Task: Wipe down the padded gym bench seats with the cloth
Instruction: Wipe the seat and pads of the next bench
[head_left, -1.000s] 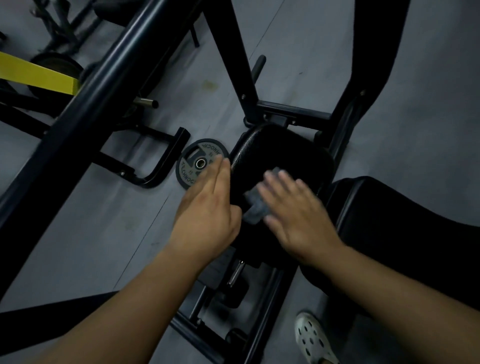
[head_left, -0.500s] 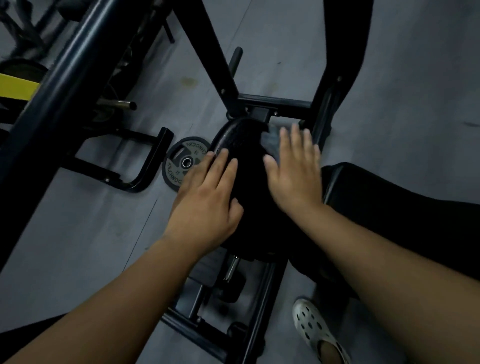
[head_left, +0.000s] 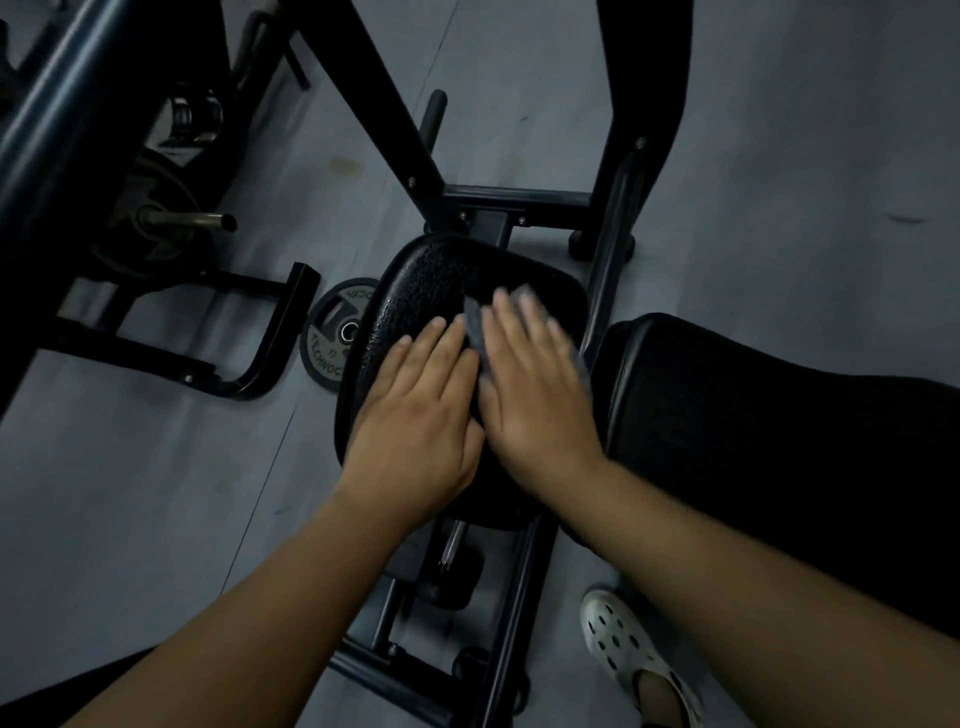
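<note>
**Two flat hands on the seat**

A round weight plate (head_left: 328, 347) lies on the floor. The left hand (head_left: 415, 421) rests flat on the small seat pad (head_left: 421, 280), fingers straight. The grey cloth (head_left: 474, 332) lies on the pad under the flat right hand (head_left: 532, 389).

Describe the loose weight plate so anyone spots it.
Find the small pebbled seat pad at centre. On the grey floor at its left edge lies the weight plate, partly tucked beneath. Unlike the dark plate mounted on the rack, it lies flat, showing pale lettering.
</note>
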